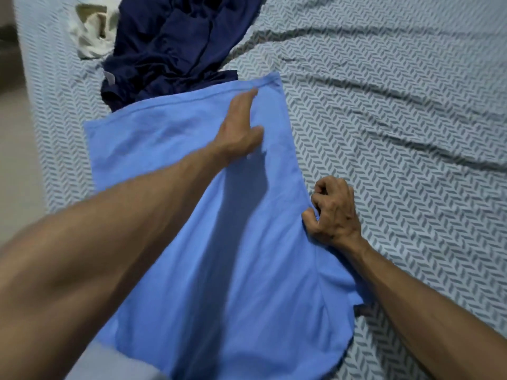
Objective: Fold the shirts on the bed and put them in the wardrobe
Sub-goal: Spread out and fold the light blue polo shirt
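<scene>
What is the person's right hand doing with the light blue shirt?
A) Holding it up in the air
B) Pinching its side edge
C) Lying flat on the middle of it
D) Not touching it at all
B: the right hand is curled with its fingertips pinching the side edge of the light blue shirt, while the left hand lies open and flat near its far end.

A light blue shirt lies spread flat on the bed, running from 6 o'clock up to the middle of the view, its stitched hem at 12 o'clock. Just beyond that hem, toward 11 o'clock, a navy shirt sits crumpled in a heap, touching it.
</scene>
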`<state>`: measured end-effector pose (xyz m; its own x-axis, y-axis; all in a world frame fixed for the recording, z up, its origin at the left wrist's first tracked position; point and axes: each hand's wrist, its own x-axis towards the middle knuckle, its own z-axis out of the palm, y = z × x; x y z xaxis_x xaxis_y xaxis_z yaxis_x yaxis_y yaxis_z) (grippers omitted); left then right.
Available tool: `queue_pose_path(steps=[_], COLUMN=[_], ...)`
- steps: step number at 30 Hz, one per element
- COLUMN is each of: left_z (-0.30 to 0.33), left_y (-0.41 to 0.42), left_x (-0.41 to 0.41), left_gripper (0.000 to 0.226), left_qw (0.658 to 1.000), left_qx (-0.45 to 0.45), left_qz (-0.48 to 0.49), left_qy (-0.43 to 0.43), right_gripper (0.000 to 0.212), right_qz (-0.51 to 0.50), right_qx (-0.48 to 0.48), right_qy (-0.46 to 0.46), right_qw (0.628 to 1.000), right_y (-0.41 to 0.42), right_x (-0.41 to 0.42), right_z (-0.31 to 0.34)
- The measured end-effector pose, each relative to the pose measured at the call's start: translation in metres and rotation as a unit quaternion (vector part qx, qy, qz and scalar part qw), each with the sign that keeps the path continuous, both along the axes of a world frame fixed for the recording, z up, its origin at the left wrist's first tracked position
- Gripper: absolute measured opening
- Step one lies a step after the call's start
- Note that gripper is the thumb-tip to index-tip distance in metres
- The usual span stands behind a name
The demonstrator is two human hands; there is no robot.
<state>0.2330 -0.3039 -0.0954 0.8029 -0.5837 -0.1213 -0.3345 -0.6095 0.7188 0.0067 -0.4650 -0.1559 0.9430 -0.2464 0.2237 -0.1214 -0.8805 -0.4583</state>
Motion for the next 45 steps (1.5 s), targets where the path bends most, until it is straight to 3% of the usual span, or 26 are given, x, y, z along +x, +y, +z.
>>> queue_pose_path(steps=[5, 8, 10, 12, 14, 16, 20, 23, 26, 30, 34, 37, 40, 45], left_z=[0.002, 0.010, 0.019, 0.023, 0.024, 0.019, 0.012, 0.011, 0.012, 0.012, 0.006, 0.007, 0.012, 0.006], left_y=[0.124, 0.197, 0.246, 0.274, 0.302, 0.322, 0.353, 0.368, 0.372, 0.372, 0.358, 0.346, 0.344, 0.353], left_x=[-0.102, -0.139, -0.161, -0.175, -0.191, -0.203, -0.233, -0.251, -0.254, -0.251, -0.227, -0.202, -0.178, -0.148], left_gripper=[0.083, 0.075, 0.071, 0.065, 0.061, 0.057, 0.043, 0.037, 0.029, 0.049, 0.055, 0.042, 0.055, 0.044], left_qw=[0.999, 0.985, 0.965, 0.944, 0.915, 0.897, 0.891, 0.891, 0.889, 0.892, 0.941, 0.960, 0.951, 0.943], left_qx=[0.021, 0.056, 0.063, 0.076, 0.085, 0.085, 0.100, 0.152, 0.193, 0.221, 0.147, 0.075, 0.065, 0.027], left_qz=[0.040, 0.166, 0.254, 0.321, 0.393, 0.425, 0.422, 0.399, 0.388, 0.386, 0.302, 0.270, 0.288, 0.271], left_qy=[-0.024, -0.001, 0.004, 0.009, 0.039, 0.091, 0.134, 0.152, 0.148, 0.082, -0.037, 0.025, 0.091, 0.193], right_gripper=[0.025, 0.041, 0.055, 0.068, 0.072, 0.062, 0.034, 0.025, 0.021, 0.029, 0.022, 0.017, 0.028, 0.050], right_qz=[-0.018, -0.059, -0.094, -0.121, -0.050, 0.059, 0.293, 0.391, 0.369, 0.299, 0.210, 0.186, 0.188, 0.185], right_qx=[0.007, 0.000, -0.055, -0.107, -0.140, -0.131, -0.008, -0.016, -0.042, -0.040, 0.012, 0.028, 0.043, 0.027], right_qy=[0.035, 0.079, 0.133, 0.131, 0.076, 0.029, 0.069, 0.146, 0.179, 0.227, 0.175, 0.156, 0.157, 0.196], right_qw=[0.999, 0.995, 0.985, 0.978, 0.986, 0.989, 0.954, 0.909, 0.911, 0.926, 0.962, 0.970, 0.969, 0.963], right_y=[0.005, 0.019, 0.048, 0.075, 0.119, 0.167, 0.267, 0.319, 0.333, 0.331, 0.328, 0.329, 0.336, 0.348], right_x=[-0.001, 0.001, 0.003, 0.004, 0.005, 0.007, -0.005, -0.015, -0.016, 0.010, 0.073, 0.137, 0.194, 0.270], right_z=[0.015, 0.031, 0.046, 0.056, 0.060, 0.057, 0.055, 0.053, 0.054, 0.061, 0.076, 0.084, 0.085, 0.076])
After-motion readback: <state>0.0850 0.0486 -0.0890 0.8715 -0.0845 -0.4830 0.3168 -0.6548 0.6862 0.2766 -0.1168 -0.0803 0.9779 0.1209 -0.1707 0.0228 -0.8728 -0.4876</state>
